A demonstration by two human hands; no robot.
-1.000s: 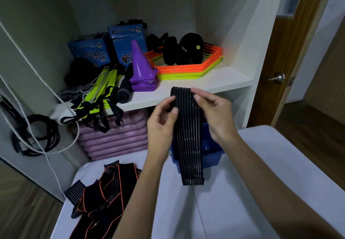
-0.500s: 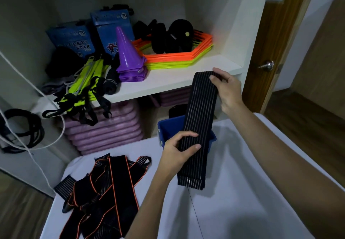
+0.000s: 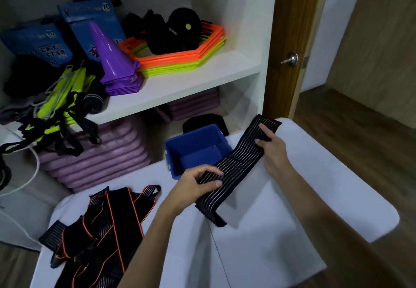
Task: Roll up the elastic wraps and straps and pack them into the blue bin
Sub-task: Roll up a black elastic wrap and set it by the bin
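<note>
A long black elastic wrap (image 3: 239, 164) with thin pale stripes stretches slantwise over the white table (image 3: 281, 220), in front of the blue bin (image 3: 177, 152). My left hand (image 3: 195, 182) grips its lower part, with the free end hanging down onto the table. My right hand (image 3: 273, 150) holds the upper end, fingers laid over the top. The bin looks empty and stands at the table's far edge. A heap of black straps with orange edging (image 3: 96, 227) lies on the table's left side.
A white shelf (image 3: 191, 80) behind the table holds a stack of purple cones (image 3: 114, 60), orange and green hexagon rings (image 3: 180, 58), blue packages and yellow-green straps. Purple mats (image 3: 96, 159) are stacked below. A wooden door (image 3: 290, 40) stands at right.
Both hands have lowered the wrap from upright in front of the shelf to a slant over the table. My left hand slid down it and my right hand swung its top end rightward.
</note>
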